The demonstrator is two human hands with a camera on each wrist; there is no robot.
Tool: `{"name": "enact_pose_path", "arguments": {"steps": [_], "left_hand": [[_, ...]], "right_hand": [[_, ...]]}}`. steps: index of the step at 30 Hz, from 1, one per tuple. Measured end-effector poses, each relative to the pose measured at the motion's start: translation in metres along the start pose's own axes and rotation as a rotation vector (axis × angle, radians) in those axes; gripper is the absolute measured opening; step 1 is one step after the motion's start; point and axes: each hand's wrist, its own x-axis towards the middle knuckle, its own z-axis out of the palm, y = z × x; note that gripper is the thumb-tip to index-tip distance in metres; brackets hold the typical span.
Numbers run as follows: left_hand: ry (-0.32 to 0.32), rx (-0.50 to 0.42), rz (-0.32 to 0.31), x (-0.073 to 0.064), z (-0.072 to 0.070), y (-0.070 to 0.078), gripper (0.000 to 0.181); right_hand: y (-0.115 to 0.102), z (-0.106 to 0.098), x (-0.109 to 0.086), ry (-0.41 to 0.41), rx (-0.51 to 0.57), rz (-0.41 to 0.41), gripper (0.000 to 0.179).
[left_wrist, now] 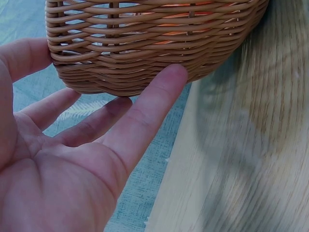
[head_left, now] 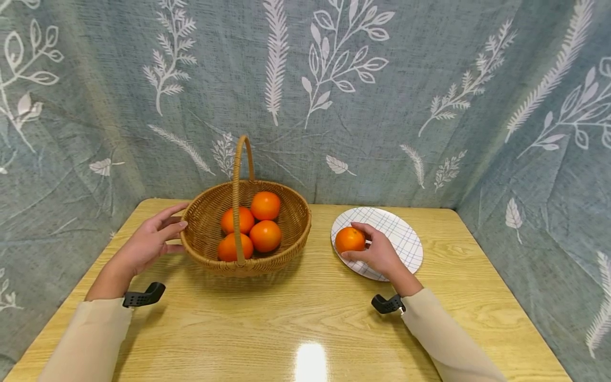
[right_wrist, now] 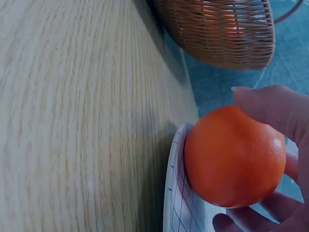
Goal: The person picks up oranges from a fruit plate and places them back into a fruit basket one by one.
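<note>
A wicker basket (head_left: 245, 269) with a tall arched handle stands on the left of the table, holding several oranges (head_left: 265, 236). At its left rim, my left hand (head_left: 148, 239) touches the weave with its fingers extended; in the left wrist view the fingertips (left_wrist: 175, 75) rest against the basket's side. On the right lies a white plate (head_left: 398, 239) with a blue grid pattern. My right hand (head_left: 379, 254) grips a single orange (head_left: 350, 240) at the plate's left part, thumb on one side and fingers on the other. In the right wrist view this orange (right_wrist: 234, 157) sits against the plate (right_wrist: 175, 193).
The light wooden table (head_left: 267, 329) reaches back to a grey-blue curtain (head_left: 296, 106) with white leaf prints, which also hangs along both sides. The basket's handle (head_left: 236, 196) rises high above its rim. A strip of table separates basket and plate.
</note>
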Motion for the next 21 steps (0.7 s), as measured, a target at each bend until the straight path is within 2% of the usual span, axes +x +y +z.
{"name": "enact_pose_path", "arguments": {"steps": [14,21], "left_hand": [[0.008,0.027,-0.011,0.0,0.001,0.0,0.066],[0.014,0.025,-0.012,0.0,0.002,-0.002,0.065]], "right_hand": [[0.003,0.007,0.003,0.07,-0.012,-0.002,0.08],[-0.007,0.004,0.003,0.099,0.004,-0.005,0.079]]}}
